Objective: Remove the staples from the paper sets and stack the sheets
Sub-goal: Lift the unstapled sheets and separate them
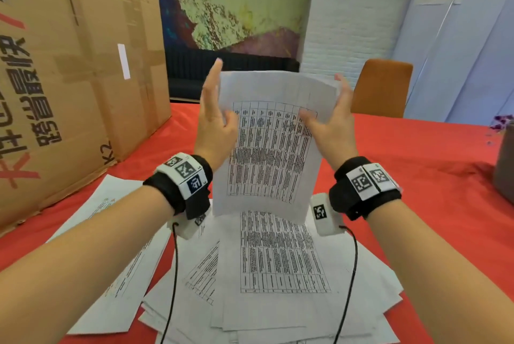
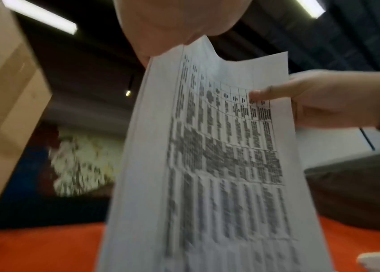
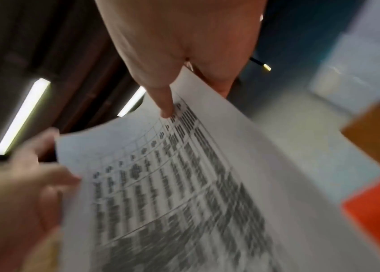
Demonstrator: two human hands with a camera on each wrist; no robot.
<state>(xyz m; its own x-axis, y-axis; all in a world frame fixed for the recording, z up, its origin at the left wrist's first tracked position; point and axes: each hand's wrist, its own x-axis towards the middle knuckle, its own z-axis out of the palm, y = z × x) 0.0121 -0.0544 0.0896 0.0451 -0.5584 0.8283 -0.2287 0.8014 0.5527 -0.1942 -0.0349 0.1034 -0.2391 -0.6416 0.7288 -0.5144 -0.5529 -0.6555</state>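
**Paper set raised over the red table**

I see my left hand [image 1: 215,124] and right hand [image 1: 329,124] pinching the paper set [image 1: 271,143] upright above loose sheets [image 1: 278,260] on the red tablecloth [image 1: 417,154]. Cardboard box [image 1: 69,65] far left, orange chair [image 1: 382,88] beyond, white brick wall [image 1: 347,24] behind.

table print [image 1: 271,149] blurred (staples indiscernible).

Cardboard box [image 1: 69,79] left — right side seemingly open

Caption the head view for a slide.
Both hands, left hand and right hand, hold a printed paper set above loose sheets.
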